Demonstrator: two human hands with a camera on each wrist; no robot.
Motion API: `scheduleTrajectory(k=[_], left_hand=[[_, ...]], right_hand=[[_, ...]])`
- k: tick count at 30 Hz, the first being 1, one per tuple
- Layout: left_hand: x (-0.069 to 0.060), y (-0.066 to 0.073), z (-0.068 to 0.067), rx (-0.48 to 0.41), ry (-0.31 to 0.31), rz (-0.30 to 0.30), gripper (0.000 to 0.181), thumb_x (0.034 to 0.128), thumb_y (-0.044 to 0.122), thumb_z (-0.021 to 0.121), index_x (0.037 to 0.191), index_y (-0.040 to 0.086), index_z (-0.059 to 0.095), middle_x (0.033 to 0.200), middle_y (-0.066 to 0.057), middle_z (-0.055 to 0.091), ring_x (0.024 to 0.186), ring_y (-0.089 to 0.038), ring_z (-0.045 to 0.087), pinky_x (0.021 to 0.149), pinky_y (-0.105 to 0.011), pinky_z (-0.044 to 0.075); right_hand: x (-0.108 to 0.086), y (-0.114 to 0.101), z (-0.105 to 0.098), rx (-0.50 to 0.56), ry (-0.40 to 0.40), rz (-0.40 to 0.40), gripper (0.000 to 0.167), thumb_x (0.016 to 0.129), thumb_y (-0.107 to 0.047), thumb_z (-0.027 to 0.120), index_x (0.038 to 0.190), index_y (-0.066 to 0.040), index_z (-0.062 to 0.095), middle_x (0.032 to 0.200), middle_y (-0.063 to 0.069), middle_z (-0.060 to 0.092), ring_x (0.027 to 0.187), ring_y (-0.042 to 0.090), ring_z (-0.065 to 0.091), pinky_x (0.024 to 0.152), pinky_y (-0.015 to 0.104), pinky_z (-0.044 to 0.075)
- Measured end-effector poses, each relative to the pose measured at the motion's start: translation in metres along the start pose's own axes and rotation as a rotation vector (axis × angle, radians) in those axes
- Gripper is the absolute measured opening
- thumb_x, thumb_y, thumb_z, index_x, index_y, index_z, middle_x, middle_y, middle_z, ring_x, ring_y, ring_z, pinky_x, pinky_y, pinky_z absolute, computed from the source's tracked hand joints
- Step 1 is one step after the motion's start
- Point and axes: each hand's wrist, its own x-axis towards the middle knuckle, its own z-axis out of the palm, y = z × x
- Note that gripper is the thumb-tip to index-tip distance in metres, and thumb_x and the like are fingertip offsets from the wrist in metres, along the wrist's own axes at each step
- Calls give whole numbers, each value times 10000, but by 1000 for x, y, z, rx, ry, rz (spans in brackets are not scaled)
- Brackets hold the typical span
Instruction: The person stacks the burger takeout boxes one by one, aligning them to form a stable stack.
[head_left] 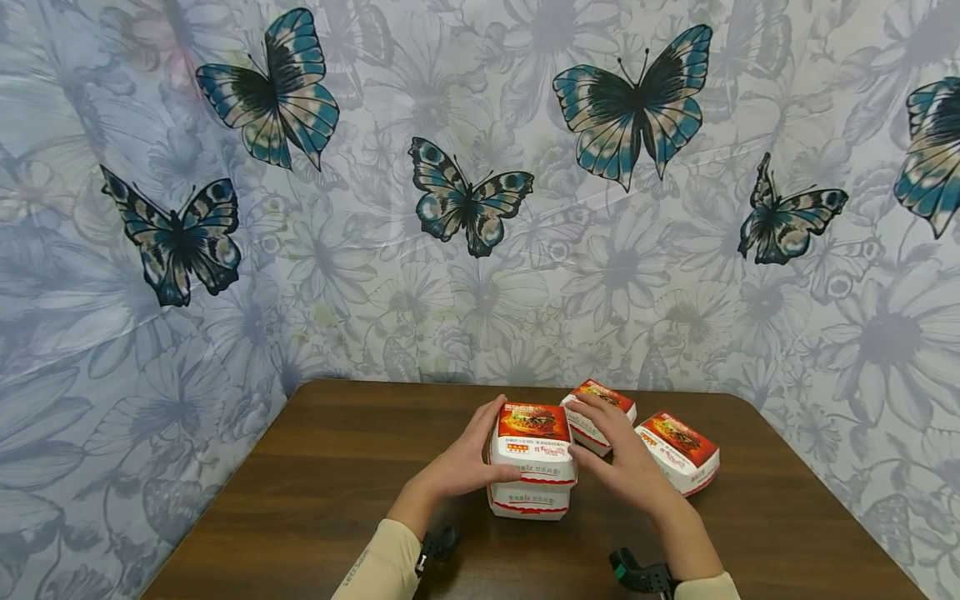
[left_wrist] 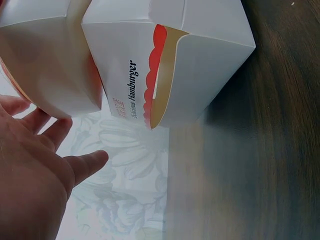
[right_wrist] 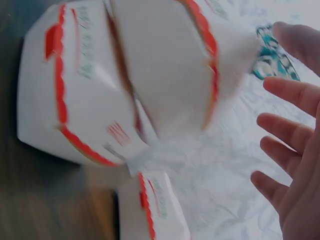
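Head view: an upper burger box (head_left: 534,448) sits slightly askew on a lower box (head_left: 528,502). Left of the lower box, the left hand (head_left: 467,460), fingers spread, touches the upper one; rightward, the right hand (head_left: 628,460) spreads, gripping nothing, near two more boxes (head_left: 681,450).

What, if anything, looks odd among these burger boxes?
The upper box looks tilted, not squared with the lower box. In the left wrist view, the lower box gapes beside its red scalloped edge, seemingly not closed. Nothing looks spilled.

Behind the brown wood table (head_left: 337,467) is a pale flowery wall (head_left: 360,283), with big butterfly pictures (head_left: 471,200) above the table.
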Motion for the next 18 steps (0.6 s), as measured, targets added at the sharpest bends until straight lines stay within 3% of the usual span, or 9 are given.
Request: scheduleTrajectory(k=[11, 18], left_hand=[[0, 1, 2, -15, -4, -10, 1141, 798, 496, 804, 1620, 256, 50, 1664, -3, 97, 1502, -246, 223, 1177, -565, 292], [0, 0, 3, -12, 0, -15, 1144, 794, 508, 803, 1617, 274, 43, 1663, 2, 100, 1500, -246, 228, 1171, -575, 300]], right_hand=[[-12, 26, -44, -149, 152, 196, 584, 917, -285, 723, 1418, -69, 513, 1548, 269, 347, 1376, 569, 269, 992, 760, 246], [-22, 49, -53, -197, 189, 229, 624, 900, -287, 737, 1422, -39, 501, 1506, 314, 376, 1338, 584, 305, 1011, 757, 226]])
